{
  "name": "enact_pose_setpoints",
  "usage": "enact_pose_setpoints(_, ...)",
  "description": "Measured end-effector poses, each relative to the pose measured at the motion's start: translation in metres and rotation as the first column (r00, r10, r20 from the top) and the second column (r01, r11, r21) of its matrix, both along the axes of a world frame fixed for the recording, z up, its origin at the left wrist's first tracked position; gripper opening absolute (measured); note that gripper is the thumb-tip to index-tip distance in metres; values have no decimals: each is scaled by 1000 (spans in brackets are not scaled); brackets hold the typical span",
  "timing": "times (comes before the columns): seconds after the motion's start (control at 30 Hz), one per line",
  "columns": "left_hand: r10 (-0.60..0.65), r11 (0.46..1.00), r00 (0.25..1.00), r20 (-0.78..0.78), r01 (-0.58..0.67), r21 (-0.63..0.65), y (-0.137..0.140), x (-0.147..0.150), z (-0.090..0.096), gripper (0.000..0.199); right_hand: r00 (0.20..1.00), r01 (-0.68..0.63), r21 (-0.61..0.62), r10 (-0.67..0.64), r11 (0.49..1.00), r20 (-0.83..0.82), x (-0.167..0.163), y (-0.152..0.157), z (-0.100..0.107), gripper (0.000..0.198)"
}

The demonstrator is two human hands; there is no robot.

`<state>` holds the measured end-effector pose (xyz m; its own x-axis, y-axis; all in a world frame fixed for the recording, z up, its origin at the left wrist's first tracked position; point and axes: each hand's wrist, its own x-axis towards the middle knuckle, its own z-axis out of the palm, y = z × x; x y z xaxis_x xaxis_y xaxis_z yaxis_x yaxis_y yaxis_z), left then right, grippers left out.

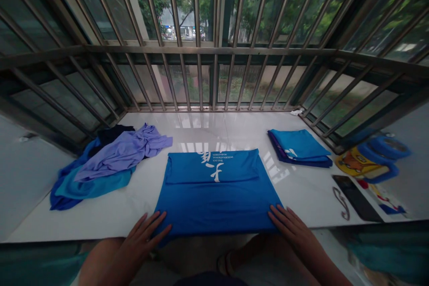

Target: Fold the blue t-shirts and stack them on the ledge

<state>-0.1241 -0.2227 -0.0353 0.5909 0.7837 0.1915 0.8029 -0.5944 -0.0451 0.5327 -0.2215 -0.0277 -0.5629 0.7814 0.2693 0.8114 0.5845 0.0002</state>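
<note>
A blue T-shirt (217, 192) with white lettering lies flat on the white window ledge (201, 127), its far part folded toward me. My left hand (145, 234) rests flat, fingers spread, at the shirt's near left corner. At the near right corner lies my right hand (290, 225), also flat on the fabric. Neither hand grips anything.
A heap of unfolded blue, purple and dark clothes (107, 161) lies to the left. A stack of folded blue shirts (300, 147) sits to the right. Further right are a dark phone (355, 196), a yellow printed item (357, 163) and blue tape rolls (384, 154). Metal window bars (214, 49) enclose the ledge.
</note>
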Motion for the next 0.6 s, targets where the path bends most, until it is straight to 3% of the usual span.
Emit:
enact_pose_setpoints(0.17,109,976,934,342,-35,-216,-11,-9,-1,72,975,8,-191,-50,982,-216,15,-5,22,54)
enact_pose_setpoints(0.27,296,930,808,509,-124,-345,-7,-9,6,44,937,40,-372,-165,927,-309,10,-2,53,36)
enact_pose_setpoints(0.33,431,876,694,576,-168,-452,7,-4,20,29,883,68,-487,-279,871,-377,1,13,79,30)
enact_pose_setpoints(0.47,647,734,469,601,-169,-658,67,20,64,64,738,133,-598,-482,790,-472,-23,82,116,43)
enact_pose_setpoints(0.53,714,694,331,617,-215,-687,106,33,81,68,708,182,-606,-531,774,-466,-36,129,122,48)
enact_pose_setpoints(0.6,751,660,261,606,-275,-699,145,42,88,70,687,344,-585,-621,735,-376,-48,176,118,47)
